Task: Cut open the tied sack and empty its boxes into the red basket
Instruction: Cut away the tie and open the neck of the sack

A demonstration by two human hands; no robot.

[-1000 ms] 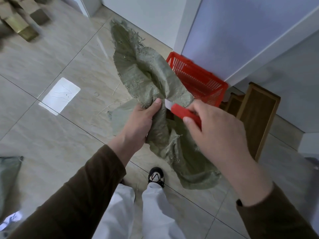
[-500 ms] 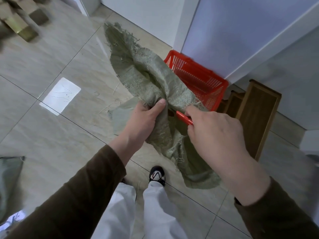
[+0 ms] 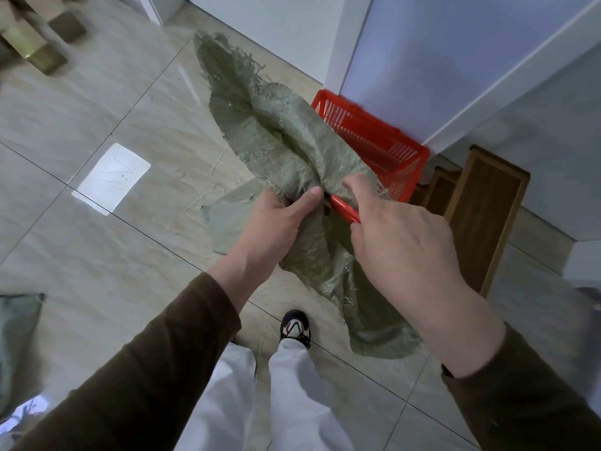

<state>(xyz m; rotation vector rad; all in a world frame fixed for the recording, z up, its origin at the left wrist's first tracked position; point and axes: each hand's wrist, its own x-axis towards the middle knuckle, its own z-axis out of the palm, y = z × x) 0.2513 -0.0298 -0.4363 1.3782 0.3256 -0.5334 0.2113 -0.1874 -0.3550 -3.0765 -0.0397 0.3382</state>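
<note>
A limp green woven sack (image 3: 286,141) hangs in front of me, bunched at its middle. My left hand (image 3: 276,222) grips that bunched part. My right hand (image 3: 400,242) is closed on a red-handled cutter (image 3: 346,211), whose front end is tucked into the sack's folds beside my left thumb; the blade is hidden. The red basket (image 3: 377,141) stands on the floor behind the sack, against the white wall. No boxes show in the sack or in the visible part of the basket.
Wooden frames (image 3: 484,209) lean by the wall right of the basket. Another green sack (image 3: 16,340) lies at the left edge, with brown boxes (image 3: 39,37) at the top left. My shoe (image 3: 295,327) is below the sack on the tiled floor.
The cutter's white tip, visible a second ago, has gone into the sack's folds as my right hand moved toward my left hand. The sack's upper end has swung slightly.
</note>
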